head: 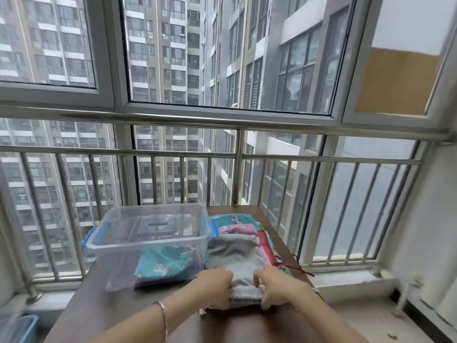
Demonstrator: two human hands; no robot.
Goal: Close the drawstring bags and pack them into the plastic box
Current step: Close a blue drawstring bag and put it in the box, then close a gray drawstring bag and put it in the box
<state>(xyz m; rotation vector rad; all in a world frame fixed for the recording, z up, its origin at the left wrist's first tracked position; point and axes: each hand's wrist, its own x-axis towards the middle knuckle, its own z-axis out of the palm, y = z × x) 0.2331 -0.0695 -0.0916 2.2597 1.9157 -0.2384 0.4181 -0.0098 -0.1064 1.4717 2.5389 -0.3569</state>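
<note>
A grey drawstring bag lies on top of a pile of coloured bags on the right half of the brown table. My left hand and my right hand both grip the bag's near end, fingers curled into the cloth. A clear plastic box with blue clips stands on the left. Inside it lies a teal patterned bag over something dark. A red cord trails from the pile towards the table's right edge.
A steel railing and windows run close behind the table. A blue bin sits on the floor at the lower left. The balcony floor lies to the right of the table.
</note>
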